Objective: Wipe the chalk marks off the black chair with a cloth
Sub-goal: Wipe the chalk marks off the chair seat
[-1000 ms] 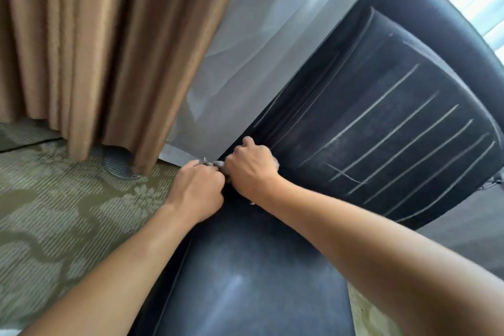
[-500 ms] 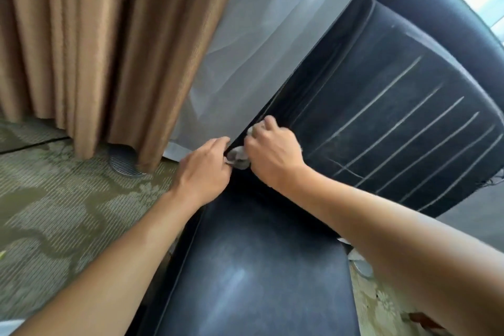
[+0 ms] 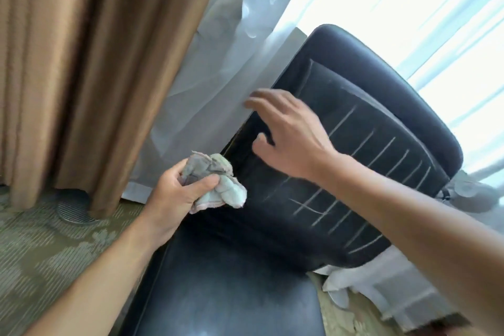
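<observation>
Head view, listed near to far. Seat [image 3: 223, 294] of the black chair [image 3: 341, 199]: glossy dark cushion at bottom centre, with both forearms reaching in over it from the lower corners.

Left hand [image 3: 177, 194]: knuckles toward the camera, fingers and thumb curled tight round a crumpled pale cloth [image 3: 218, 183], which bulges out above and to the right of the fist. Cloth sits just beside the left edge of the backrest [image 3: 354, 161], at its lower corner; whether it touches the upholstery cannot be told.

Right hand [image 3: 289, 136]: fingers spread and nearly straight, holding nothing, blurred; it hovers in front of the backrest's upper left edge, fingertips overlapping the sheer white curtain [image 3: 218, 84]. Contact with either cannot be told.

Chalk marks [image 3: 362, 180]: a row of pale slanted strokes across the backrest's centre and right, one crossing line low down.

Patterned green carpet [image 3: 49, 254] lies open on the left of the chair. Brown curtain [image 3: 81, 63] hangs behind it, a round floor vent [image 3: 73, 207] at its hem. Bright window [image 3: 422, 8] beyond the chair.
</observation>
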The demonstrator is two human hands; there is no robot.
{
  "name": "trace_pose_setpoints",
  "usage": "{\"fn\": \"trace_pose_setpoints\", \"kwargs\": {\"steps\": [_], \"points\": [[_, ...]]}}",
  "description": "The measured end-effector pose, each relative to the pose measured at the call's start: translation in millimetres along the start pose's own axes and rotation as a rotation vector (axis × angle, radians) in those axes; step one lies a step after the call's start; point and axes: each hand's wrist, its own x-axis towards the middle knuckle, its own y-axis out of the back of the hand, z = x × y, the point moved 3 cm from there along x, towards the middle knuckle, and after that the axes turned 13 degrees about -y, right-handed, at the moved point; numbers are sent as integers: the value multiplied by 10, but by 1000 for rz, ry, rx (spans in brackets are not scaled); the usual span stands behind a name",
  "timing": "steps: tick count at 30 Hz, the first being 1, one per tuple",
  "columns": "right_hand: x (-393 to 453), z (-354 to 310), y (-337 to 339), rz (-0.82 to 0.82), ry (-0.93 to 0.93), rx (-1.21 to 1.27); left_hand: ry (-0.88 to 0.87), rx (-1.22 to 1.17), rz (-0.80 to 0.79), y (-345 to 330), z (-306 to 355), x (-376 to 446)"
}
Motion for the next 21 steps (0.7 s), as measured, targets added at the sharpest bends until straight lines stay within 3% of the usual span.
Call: {"fn": "trace_pose_setpoints", "kwargs": {"steps": [2, 3, 5, 7, 10, 14, 18, 21], "points": [[389, 366, 439, 328, -165, -72, -65, 8, 49, 37, 99, 26], [598, 578, 636, 364, -317, -88, -107, 20, 75, 7, 188, 32], [939, 995, 840, 244, -603, -87, -179, 37, 81, -132, 414, 108], [1112, 1186, 784, 77, -724, -46, -270, 77, 66, -305, 639, 319], [1171, 1187, 584, 126, -713, 5, -476, 198, 48, -593, 928, 795], [1187, 1296, 622, 119, -688, 24, -603, 340, 2, -1160, 1231, 1439], [1277, 1436, 632, 44, -654, 46, -493, 491, -154, -1672, 1220, 1913], [1313, 1483, 574, 68, -642, 37, -480, 615, -181, -1818, 1150, 2047]]}}
